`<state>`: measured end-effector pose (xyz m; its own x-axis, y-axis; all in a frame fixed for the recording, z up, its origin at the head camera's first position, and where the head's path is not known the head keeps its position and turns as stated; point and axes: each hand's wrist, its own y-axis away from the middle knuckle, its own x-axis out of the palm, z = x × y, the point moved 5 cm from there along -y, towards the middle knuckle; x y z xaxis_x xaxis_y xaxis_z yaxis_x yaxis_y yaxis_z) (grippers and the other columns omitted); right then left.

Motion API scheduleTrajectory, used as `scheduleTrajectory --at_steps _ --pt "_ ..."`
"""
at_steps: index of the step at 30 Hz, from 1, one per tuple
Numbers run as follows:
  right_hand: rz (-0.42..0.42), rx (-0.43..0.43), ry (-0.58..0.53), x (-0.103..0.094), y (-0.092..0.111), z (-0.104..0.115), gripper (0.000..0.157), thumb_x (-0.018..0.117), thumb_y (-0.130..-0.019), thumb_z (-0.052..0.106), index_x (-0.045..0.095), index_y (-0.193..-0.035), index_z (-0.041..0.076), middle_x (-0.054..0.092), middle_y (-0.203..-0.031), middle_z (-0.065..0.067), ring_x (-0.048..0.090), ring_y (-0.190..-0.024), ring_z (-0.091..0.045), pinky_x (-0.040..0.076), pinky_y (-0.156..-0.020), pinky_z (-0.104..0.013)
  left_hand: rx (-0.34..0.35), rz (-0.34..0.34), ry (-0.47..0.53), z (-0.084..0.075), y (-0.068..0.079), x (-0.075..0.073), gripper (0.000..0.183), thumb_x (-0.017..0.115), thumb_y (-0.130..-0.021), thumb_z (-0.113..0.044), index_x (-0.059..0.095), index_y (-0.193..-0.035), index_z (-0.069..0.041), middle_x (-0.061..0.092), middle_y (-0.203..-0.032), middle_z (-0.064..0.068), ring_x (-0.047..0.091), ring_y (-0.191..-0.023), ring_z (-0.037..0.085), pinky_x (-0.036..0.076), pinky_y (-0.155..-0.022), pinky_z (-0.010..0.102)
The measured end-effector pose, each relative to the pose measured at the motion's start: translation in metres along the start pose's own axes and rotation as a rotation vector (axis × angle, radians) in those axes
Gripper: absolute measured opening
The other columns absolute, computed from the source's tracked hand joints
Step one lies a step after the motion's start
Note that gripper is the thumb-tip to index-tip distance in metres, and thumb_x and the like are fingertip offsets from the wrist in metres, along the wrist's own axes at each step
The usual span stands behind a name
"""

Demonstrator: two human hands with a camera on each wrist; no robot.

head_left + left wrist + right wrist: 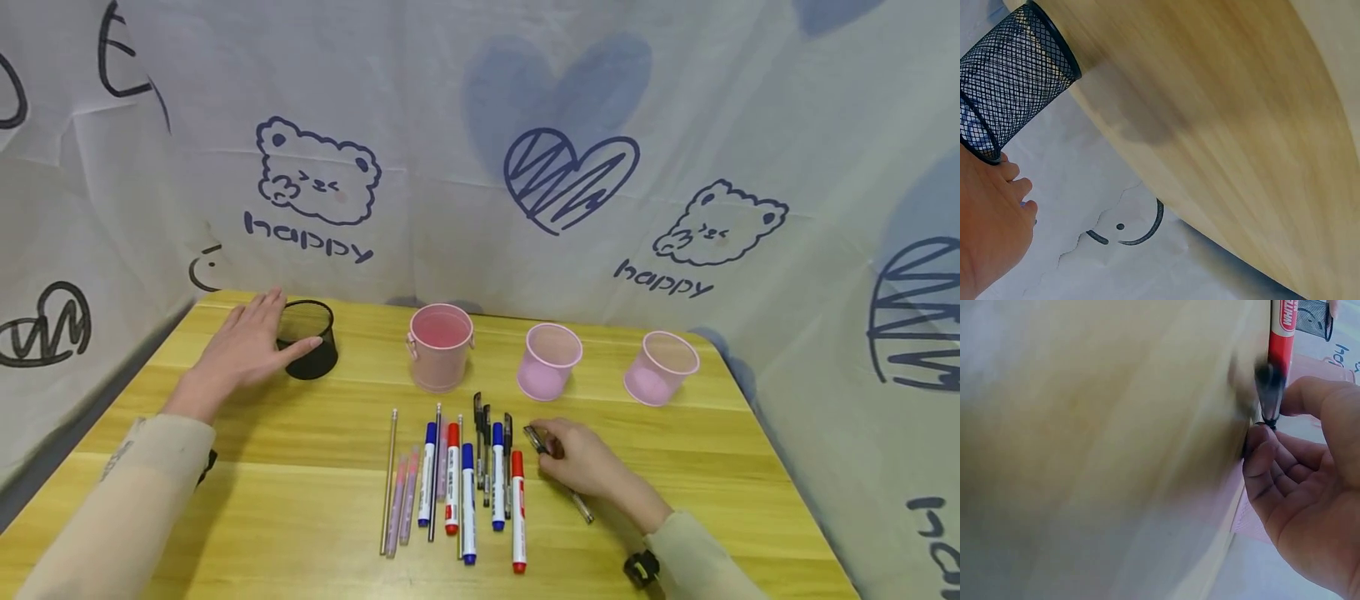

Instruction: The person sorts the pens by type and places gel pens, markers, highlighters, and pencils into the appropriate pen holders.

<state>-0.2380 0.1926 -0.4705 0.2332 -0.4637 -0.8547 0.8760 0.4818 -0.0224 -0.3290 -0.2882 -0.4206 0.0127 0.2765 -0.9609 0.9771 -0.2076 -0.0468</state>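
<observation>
In the head view my left hand [243,346] is at the black mesh pen cup [311,358], fingers stretched along its far left side and thumb across the front of its rim. The left wrist view has the mesh cup [1016,75] with fingertips right at its rim. My right hand [581,458] pinches a black-capped gel pen [581,506], which slants over the table right of the other pens. Seen from the right wrist, the thumb and fingers [1263,453] close around the pen [1269,394]. Beside it lie a red marker [518,512] and several black gel pens [479,442].
Across the back stand a pink bucket [440,367] with side handles and two pink cups, one mid-right [546,379] and another far right [652,379]. Blue markers [468,504], a red marker [452,479], pencils [389,483] and pink-purple pens [409,496] lie mid-table. A printed curtain [450,167] hangs behind.
</observation>
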Motion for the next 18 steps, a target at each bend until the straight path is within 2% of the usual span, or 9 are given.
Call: scheduleTrajectory --at_steps 4,10,18 --pt "-0.010 0.005 -0.050 0.000 0.000 -0.001 0.049 0.070 -0.085 0.000 0.063 -0.134 -0.005 0.059 -0.087 0.004 0.053 -0.072 -0.007 0.052 -0.062 -0.022 0.002 0.005 -0.010 -0.001 -0.001 0.000 0.111 0.039 -0.100 -0.075 0.001 -0.162 0.010 0.002 -0.169 0.032 0.002 -0.156 0.052 0.000 -0.125 0.066" --pt "-0.044 0.025 -0.090 -0.008 0.000 0.003 0.046 0.069 -0.089 0.002 0.063 -0.134 -0.005 0.060 -0.089 0.002 0.057 -0.077 -0.009 0.055 -0.067 -0.023 0.004 0.033 -0.027 0.000 -0.004 -0.001 0.111 0.038 -0.101 -0.074 0.000 -0.161 0.011 -0.003 -0.169 0.033 0.000 -0.155 0.053 0.000 -0.125 0.066" --pt "-0.136 -0.043 -0.180 -0.028 -0.004 0.022 0.043 0.067 -0.090 0.000 0.064 -0.133 -0.004 0.065 -0.095 -0.004 0.062 -0.079 -0.012 0.059 -0.068 -0.025 0.005 0.036 -0.026 0.000 -0.003 -0.001 0.112 0.038 -0.101 -0.074 -0.002 -0.161 0.011 -0.005 -0.169 0.033 -0.001 -0.155 0.053 -0.001 -0.125 0.066"
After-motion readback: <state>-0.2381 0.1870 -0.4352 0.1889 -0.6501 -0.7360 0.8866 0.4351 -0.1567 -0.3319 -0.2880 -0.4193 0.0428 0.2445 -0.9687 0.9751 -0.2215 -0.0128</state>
